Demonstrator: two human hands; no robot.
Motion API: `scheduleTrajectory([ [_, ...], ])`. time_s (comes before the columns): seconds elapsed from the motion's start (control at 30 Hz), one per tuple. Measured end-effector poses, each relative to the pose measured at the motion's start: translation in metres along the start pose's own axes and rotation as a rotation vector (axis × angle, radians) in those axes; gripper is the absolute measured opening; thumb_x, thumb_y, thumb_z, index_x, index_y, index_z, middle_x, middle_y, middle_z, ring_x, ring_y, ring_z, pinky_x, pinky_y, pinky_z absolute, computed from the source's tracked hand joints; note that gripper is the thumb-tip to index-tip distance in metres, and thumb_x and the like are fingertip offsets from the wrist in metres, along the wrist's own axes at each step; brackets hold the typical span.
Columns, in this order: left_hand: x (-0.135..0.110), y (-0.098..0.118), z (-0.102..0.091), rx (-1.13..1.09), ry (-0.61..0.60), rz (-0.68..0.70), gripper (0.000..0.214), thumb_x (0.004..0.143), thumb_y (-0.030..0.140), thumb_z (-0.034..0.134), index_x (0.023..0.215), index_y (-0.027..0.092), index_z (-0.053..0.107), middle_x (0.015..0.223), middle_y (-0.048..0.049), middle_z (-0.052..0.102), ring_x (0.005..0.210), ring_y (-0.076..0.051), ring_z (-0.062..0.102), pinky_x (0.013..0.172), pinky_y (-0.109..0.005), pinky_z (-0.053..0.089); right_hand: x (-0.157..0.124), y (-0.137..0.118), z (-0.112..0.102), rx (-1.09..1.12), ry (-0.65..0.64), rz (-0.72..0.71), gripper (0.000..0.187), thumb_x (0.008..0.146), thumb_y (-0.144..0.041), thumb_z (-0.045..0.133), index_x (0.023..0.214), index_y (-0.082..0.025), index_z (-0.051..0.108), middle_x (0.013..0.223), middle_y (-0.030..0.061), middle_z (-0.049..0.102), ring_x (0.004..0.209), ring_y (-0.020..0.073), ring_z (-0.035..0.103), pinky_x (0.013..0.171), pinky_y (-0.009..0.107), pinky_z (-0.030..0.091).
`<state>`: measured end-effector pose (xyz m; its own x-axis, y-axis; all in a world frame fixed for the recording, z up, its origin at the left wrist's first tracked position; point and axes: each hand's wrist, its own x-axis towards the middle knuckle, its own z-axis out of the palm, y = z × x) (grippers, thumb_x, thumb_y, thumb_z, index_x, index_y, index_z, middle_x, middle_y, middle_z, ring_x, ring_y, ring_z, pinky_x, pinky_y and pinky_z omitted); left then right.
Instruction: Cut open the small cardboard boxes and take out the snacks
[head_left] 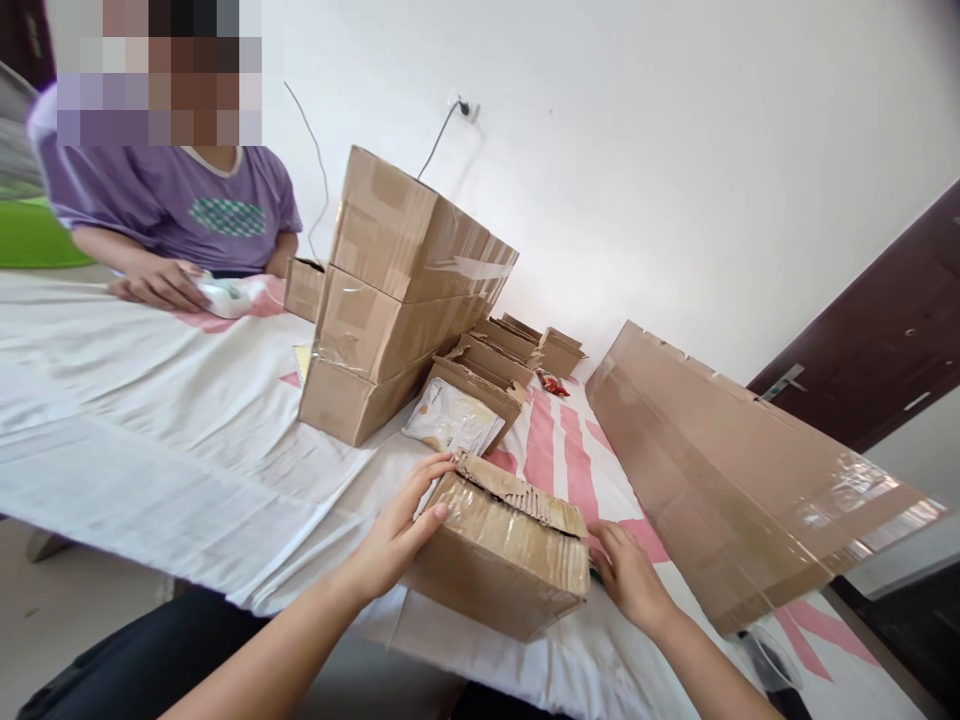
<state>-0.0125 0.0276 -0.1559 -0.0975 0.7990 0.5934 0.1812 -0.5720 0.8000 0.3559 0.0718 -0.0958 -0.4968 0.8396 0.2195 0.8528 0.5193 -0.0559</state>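
Note:
A brown cardboard box sits at the near edge of the table, its torn top flap partly lifted. My left hand grips its left end, with the thumb on top and the fingers along the far side. At the other end, my right hand has its fingers bent close to the box's right side. A small dark green thing shows beside those fingertips, mostly hidden; what they hold cannot be made out. Just beyond the box, a white and yellow packet leans against open cardboard boxes.
Stacked cardboard boxes stand left of centre. A long cardboard panel runs along the right, with a clear cup near its lower end. A red packet lies farther back. Across the table, a person in purple holds a white item.

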Motion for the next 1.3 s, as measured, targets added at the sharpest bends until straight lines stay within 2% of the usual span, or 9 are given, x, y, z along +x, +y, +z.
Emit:
scheduleTrajectory([
  [0.1,-0.001,0.009,0.000,0.036,0.023,0.036,0.037,0.096,0.044,0.045,0.124,0.024,0.056,0.146,-0.0118,0.046,0.136,-0.031,0.042,0.113,-0.049,0.033,0.006,-0.015,-0.017,0.083,0.178,-0.072,0.030,0.099,-0.034,0.042,0.122,-0.022,0.058,0.122,0.0105,0.064,0.115,0.0263,0.057,0.097,0.045,0.047],
  [0.2,-0.001,0.018,-0.001,0.053,0.027,0.049,0.030,0.096,0.040,0.047,0.120,0.025,0.056,0.144,-0.0115,0.045,0.134,-0.029,0.043,0.111,-0.048,0.034,0.009,-0.032,-0.029,0.130,0.270,-0.145,0.031,0.100,-0.036,0.041,0.124,-0.024,0.056,0.122,0.0093,0.063,0.116,0.0250,0.058,0.097,0.044,0.048],
  [0.43,-0.002,0.036,-0.007,-0.019,0.084,0.079,0.018,0.093,0.034,0.052,0.098,0.025,0.066,0.127,-0.0087,0.053,0.122,-0.026,0.050,0.105,-0.041,0.040,0.011,-0.050,-0.037,0.278,0.296,-0.152,0.028,0.101,-0.035,0.039,0.118,-0.025,0.059,0.116,0.0089,0.064,0.111,0.0224,0.060,0.094,0.039,0.052],
  [0.57,-0.004,0.040,-0.015,-0.106,0.038,0.070,0.031,0.092,0.037,0.051,0.076,0.022,0.072,0.113,-0.0088,0.056,0.109,-0.026,0.054,0.098,-0.040,0.043,0.012,-0.057,-0.039,0.313,0.323,-0.162,0.023,0.099,-0.033,0.045,0.113,-0.024,0.061,0.112,0.0085,0.065,0.107,0.0218,0.062,0.091,0.037,0.053],
  [0.67,-0.005,0.042,-0.018,-0.250,-0.045,0.047,0.042,0.094,0.046,0.043,0.074,0.020,0.070,0.108,-0.0101,0.058,0.108,-0.028,0.054,0.099,-0.043,0.043,0.008,-0.070,-0.041,0.312,0.343,-0.214,0.018,0.096,-0.028,0.051,0.110,-0.024,0.061,0.109,0.0086,0.066,0.103,0.0218,0.063,0.087,0.036,0.055],
  [0.77,-0.005,0.045,-0.018,-0.223,-0.068,0.055,0.051,0.095,0.053,0.037,0.068,0.020,0.065,0.104,-0.0101,0.060,0.108,-0.029,0.054,0.100,-0.045,0.043,0.000,-0.089,-0.043,0.309,0.265,-0.322,0.018,0.095,-0.022,0.050,0.111,-0.024,0.060,0.106,0.0085,0.067,0.101,0.0212,0.065,0.086,0.035,0.056],
  [0.93,-0.004,0.050,-0.011,0.130,-0.082,0.149,0.028,0.088,0.037,0.057,0.065,0.021,0.052,0.110,-0.0087,0.060,0.110,-0.027,0.052,0.096,-0.043,0.046,-0.005,-0.110,-0.045,0.185,0.021,-0.451,0.034,0.096,-0.034,0.051,0.128,-0.024,0.055,0.121,0.0114,0.065,0.115,0.0266,0.060,0.099,0.047,0.051],
  [1.07,-0.005,0.051,-0.006,0.278,-0.111,0.248,0.018,0.085,0.021,0.057,0.069,0.021,0.048,0.120,-0.0089,0.055,0.117,-0.027,0.049,0.096,-0.042,0.046,-0.001,-0.104,-0.042,0.115,-0.027,-0.390,0.056,0.095,-0.054,0.048,0.141,-0.023,0.047,0.141,0.0134,0.054,0.132,0.0309,0.047,0.109,0.052,0.041],
  [1.3,-0.005,0.051,-0.006,0.289,-0.099,0.280,0.020,0.084,0.016,0.057,0.069,0.021,0.044,0.116,-0.0072,0.054,0.115,-0.025,0.050,0.093,-0.039,0.047,0.009,-0.081,-0.038,0.089,0.020,-0.163,0.069,0.093,-0.056,0.050,0.150,-0.022,0.034,0.160,0.0133,0.023,0.147,0.0342,0.022,0.115,0.058,0.030],
])
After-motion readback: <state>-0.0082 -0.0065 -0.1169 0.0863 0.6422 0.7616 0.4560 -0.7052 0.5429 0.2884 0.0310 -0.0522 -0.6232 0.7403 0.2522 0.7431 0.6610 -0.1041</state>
